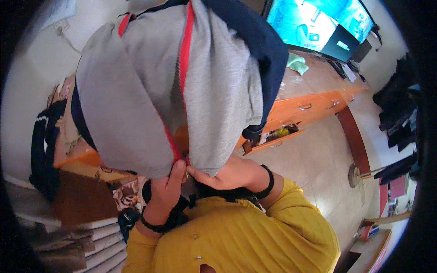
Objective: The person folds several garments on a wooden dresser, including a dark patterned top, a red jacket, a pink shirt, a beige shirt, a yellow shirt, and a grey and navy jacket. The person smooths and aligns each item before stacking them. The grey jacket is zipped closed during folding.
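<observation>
A zip-front jacket [218, 88], grey on the side that faces me, with red tape along its zip and dark navy fabric behind, hangs spread out before me. My left hand [167, 191] pinches the lower end of one front edge between thumb and fingers. Close beside it, my right hand [228, 175] grips the bottom of the other front edge, its fingers partly hidden by the grey cloth. The two lower corners almost meet between my hands. Above them the two zip edges stand apart.
An orange wooden drawer unit [307, 105] stands behind the jacket, with one low drawer [276, 138] pulled out. On its top are a green cloth [297, 63] and a lit screen [317, 27]. Dark clothes [399, 105] hang at the right; a dark garment [44, 146] hangs at the left.
</observation>
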{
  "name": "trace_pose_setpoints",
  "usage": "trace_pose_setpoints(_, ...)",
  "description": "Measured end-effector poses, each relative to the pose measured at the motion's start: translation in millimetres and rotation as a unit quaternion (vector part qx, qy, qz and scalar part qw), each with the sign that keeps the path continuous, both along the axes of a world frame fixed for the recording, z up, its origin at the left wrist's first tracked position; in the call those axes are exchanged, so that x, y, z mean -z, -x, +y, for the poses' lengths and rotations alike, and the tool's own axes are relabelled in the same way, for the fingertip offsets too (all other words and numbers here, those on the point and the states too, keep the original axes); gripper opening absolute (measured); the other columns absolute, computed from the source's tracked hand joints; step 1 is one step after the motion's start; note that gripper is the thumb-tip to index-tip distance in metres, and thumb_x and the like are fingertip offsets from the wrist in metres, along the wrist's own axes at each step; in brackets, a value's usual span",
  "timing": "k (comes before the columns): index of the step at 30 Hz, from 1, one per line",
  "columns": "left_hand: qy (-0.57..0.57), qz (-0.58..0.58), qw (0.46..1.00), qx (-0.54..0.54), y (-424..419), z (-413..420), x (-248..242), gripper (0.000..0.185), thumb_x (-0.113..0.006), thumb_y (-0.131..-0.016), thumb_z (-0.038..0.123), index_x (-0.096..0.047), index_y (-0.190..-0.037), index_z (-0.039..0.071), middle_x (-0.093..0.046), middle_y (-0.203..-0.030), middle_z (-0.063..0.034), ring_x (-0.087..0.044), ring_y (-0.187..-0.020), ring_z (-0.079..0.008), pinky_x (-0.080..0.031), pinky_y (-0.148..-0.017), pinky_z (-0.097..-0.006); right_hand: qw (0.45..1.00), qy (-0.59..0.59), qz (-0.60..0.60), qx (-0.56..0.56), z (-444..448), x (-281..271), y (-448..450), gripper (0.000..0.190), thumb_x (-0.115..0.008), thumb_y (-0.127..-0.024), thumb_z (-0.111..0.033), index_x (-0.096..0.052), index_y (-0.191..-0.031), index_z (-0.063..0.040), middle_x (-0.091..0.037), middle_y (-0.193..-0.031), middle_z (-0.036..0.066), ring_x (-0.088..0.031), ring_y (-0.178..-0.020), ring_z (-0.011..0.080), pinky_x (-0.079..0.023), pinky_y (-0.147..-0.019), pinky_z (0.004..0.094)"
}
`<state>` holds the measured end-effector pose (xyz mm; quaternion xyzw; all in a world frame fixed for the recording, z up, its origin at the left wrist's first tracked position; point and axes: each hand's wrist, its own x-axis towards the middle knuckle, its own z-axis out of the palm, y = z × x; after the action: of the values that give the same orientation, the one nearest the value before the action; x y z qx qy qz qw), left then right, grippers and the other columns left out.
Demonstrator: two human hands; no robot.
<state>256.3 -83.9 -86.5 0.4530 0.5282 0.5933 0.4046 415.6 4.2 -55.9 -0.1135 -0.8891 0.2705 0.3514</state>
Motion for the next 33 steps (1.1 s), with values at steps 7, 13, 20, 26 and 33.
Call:
trace_pose_setpoints(7,-0.117,0.091,0.989,0.03,0.8,-5.9,-20.4,0.013,-0.051,-0.098,0.011,-0.057,-0.088,0.003,-0.054,-0.077,0.0002,-0.05,-0.072,-0.0116,-0.041,-0.067,-0.0272,0.964,0.244,0.027,-0.104,-5.5,-7.0,-7.0,0.013,-0.055,-0.094,-0.013,-0.06,-0.095,-0.001,-0.06,-0.086,0.009,-0.059,-0.081,0.0269,-0.046,-0.074,0.0361)
trace_pose_setpoints(13,-0.045,-0.08,0.992,0.092,7.5,-10.8,-35.7,0.012,-0.049,-0.098,0.009,-0.057,-0.09,0.003,-0.055,-0.079,-0.0005,-0.051,-0.073,-0.0123,-0.041,-0.068,-0.028,0.922,0.364,0.073,-0.114,-14.5,-2.6,-3.7,0.015,-0.055,-0.096,-0.015,-0.059,-0.087,-0.004,-0.058,-0.079,0.002,-0.055,-0.074,0.016,-0.044,-0.068,0.0287)
trace_pose_setpoints(20,-0.141,0.051,0.986,0.076,6.6,-8.9,-37.8,0.009,-0.056,-0.093,0.007,-0.063,-0.089,0.002,-0.063,-0.083,-0.0036,-0.058,-0.077,-0.0137,-0.045,-0.07,-0.03,0.927,0.355,0.101,-0.06,-18.5,-5.9,1.7,0.017,-0.055,-0.096,-0.014,-0.059,-0.082,-0.004,-0.058,-0.076,0.002,-0.056,-0.073,0.0153,-0.044,-0.067,0.0283)
trace_pose_setpoints(26,-0.169,0.097,0.976,0.092,10.1,-7.4,-34.9,0.011,-0.057,-0.093,0.009,-0.063,-0.088,0.002,-0.064,-0.083,-0.0068,-0.06,-0.078,-0.0174,-0.045,-0.072,-0.0313,0.926,0.356,0.105,-0.075,-20.1,-4.4,3.2,0.016,-0.055,-0.096,-0.012,-0.058,-0.082,-0.004,-0.058,-0.077,0.003,-0.055,-0.073,0.0154,-0.043,-0.067,0.0279)
trace_pose_setpoints(33,-0.187,0.09,0.976,0.061,7.2,-4.4,-26.4,0.015,-0.057,-0.095,0.015,-0.062,-0.089,0.002,-0.061,-0.08,-0.0067,-0.057,-0.075,-0.0196,-0.044,-0.072,-0.0319,0.976,0.205,0.052,-0.044,-17.4,-2.4,-1.1,0.01,-0.055,-0.096,-0.011,-0.059,-0.089,-0.004,-0.057,-0.081,0.003,-0.054,-0.073,0.0149,-0.043,-0.068,0.0274)
